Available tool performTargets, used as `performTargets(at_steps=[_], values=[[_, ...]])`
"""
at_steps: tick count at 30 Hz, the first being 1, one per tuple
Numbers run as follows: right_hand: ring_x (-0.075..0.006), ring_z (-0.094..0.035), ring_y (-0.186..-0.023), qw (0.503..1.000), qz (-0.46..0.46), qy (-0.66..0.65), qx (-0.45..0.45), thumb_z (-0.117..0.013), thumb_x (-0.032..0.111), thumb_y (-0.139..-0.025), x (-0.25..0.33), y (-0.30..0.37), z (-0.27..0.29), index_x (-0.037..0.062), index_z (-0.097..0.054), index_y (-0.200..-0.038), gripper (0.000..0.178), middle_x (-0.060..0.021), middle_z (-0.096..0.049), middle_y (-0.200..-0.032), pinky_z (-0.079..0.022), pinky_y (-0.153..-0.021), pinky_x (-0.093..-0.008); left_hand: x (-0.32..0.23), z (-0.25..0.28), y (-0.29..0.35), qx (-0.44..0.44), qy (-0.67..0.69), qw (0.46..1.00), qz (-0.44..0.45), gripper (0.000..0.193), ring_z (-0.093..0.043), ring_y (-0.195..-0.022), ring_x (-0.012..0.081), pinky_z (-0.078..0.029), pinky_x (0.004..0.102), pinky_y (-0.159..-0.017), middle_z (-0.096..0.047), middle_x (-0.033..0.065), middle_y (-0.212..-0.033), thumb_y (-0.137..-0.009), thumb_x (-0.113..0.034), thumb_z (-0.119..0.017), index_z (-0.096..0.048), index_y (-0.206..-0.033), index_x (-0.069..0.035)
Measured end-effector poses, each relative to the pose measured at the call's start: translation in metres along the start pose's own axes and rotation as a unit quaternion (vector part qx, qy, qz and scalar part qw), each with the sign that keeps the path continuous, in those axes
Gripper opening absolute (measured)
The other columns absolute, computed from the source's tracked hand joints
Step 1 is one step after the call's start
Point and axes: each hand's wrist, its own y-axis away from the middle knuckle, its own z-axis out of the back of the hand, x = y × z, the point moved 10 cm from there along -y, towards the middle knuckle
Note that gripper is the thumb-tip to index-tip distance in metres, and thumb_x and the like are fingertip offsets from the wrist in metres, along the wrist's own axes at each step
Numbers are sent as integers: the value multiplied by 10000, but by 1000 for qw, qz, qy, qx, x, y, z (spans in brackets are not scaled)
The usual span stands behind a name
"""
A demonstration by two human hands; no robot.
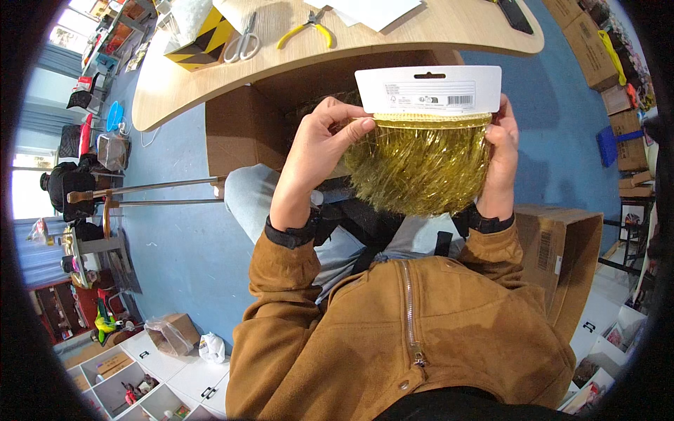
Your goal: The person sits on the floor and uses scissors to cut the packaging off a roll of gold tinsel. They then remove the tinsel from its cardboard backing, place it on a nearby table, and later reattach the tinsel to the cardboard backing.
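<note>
Above my lap I hold up a gold tinsel fringe (421, 168) by its woven top band. A white hang card (427, 88) with a barcode and a slot stands along that band. My left hand (314, 144) pinches the left end of the band between thumb and fingers. At the right end, my right hand (501, 158) is closed on the band and the card's lower corner, its fingers partly hidden behind. The strands hang down in a loose, shiny bunch between both hands.
A wooden table (393, 43) ahead bears scissors (242, 46), yellow-handled pliers (309, 29) and a yellow-and-black striped box (203, 43). One open cardboard box (242, 133) stands under it. Another cardboard box (554, 252) is beside my right arm. White shelf compartments (133, 379) lie behind me.
</note>
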Motion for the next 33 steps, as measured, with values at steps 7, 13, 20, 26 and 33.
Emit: performTargets(at_steps=[7, 13, 20, 26, 33], values=[[-151, -608, -1031, 979, -102, 118, -134, -592, 32, -908, -34, -13, 34, -11, -584, -1243, 338, -70, -631, -1143, -493, -956, -295, 8, -2, 3, -48, 58, 997, 29, 236, -555, -827, 112, -435, 261, -739, -613, 17, -858, -905, -231, -823, -795, -976, -8], [-146, -604, -833, 884, 163, 435, 50, -777, 39, -854, 2, 18, -64, 74, -712, -1106, 263, -63, -632, -1056, -530, -759, -303, -11, -11, 8, -101, -87, 991, 7, 196, -590, -771, 220, -460, 334, -717, -599, 107, -787, -867, -198, -819, -800, -956, -25], [-289, -670, -862, 860, 211, 457, 80, -777, 43, -860, 0, 19, -99, 52, -705, -1015, 171, -104, -653, -995, -548, -727, -358, -37, -13, 16, -125, -139, 981, -57, 152, -598, -817, 248, -481, 363, -740, -611, 93, -805, -821, -168, -841, -796, -909, -52], [-238, -670, -856, 902, 169, 391, 74, -762, 26, -879, -8, 16, -89, 37, -685, -985, 132, -88, -652, -984, -546, -731, -343, -39, -16, 18, -158, -117, 978, -66, 143, -587, -818, 242, -479, 359, -742, -601, 87, -804, -812, -161, -847, -795, -897, -58], [-217, -628, -1009, 941, 100, 303, 116, -698, 86, -926, -14, 18, -82, 24, -615, -1121, 220, -107, -596, -1137, -543, -878, -351, -44, -19, 21, -124, -75, 988, -45, 139, -574, -783, 161, -456, 290, -697, -604, 62, -821, -890, -144, -796, -786, -949, -19]])
